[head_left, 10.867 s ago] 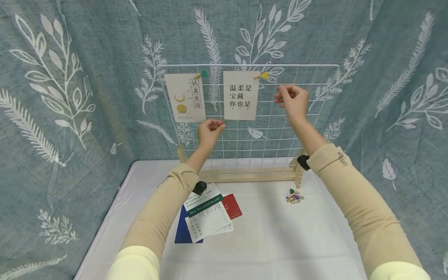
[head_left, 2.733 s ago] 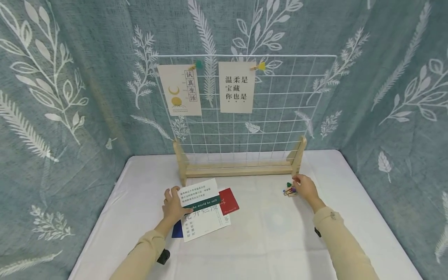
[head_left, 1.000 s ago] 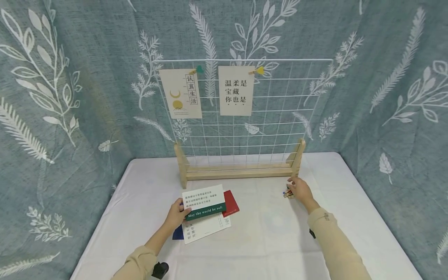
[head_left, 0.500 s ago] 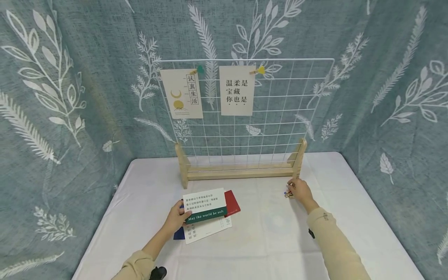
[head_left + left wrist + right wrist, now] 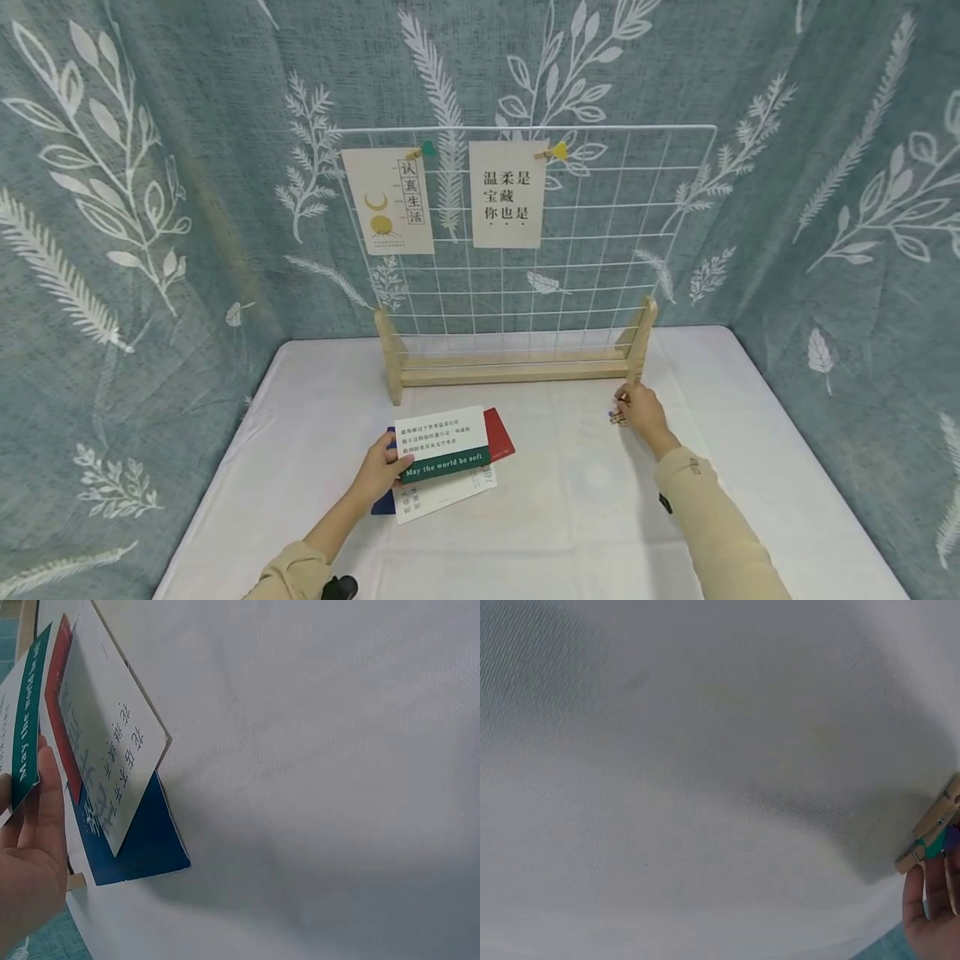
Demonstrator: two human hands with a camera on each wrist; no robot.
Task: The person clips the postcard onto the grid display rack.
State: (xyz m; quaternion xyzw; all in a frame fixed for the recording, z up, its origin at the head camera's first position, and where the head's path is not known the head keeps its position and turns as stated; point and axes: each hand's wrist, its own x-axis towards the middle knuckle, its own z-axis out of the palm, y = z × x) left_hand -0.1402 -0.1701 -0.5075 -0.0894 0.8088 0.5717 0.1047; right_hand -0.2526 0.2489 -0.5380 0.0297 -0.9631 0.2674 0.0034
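Observation:
My left hand (image 5: 377,472) pinches a white postcard (image 5: 441,435) with a green band reading "May the world be soft", thumb on top and fingers beneath. In the left wrist view the postcard (image 5: 28,712) stands apart from the stack below, which shows a white card (image 5: 112,742), a blue card (image 5: 146,847) and a red one. At the right, my right hand (image 5: 647,417) has its fingers at a small pile of wooden clothespins (image 5: 617,419). The right wrist view has several clothespins (image 5: 936,817) against the fingertips, one with a teal part; whether one is gripped is unclear.
Behind the hands stands a white wire grid (image 5: 592,250) on a wooden base (image 5: 517,372). Two cards hang on it: a moon card (image 5: 386,204) under a green heart clip and a text card (image 5: 507,196) under a yellow one. Patterned curtains surround the white table (image 5: 585,517).
Since the oldest frame both hands have come down from the grid to the table. My left hand has lifted the green-banded postcard off the stack; my right fingers have moved into the clothespin pile.

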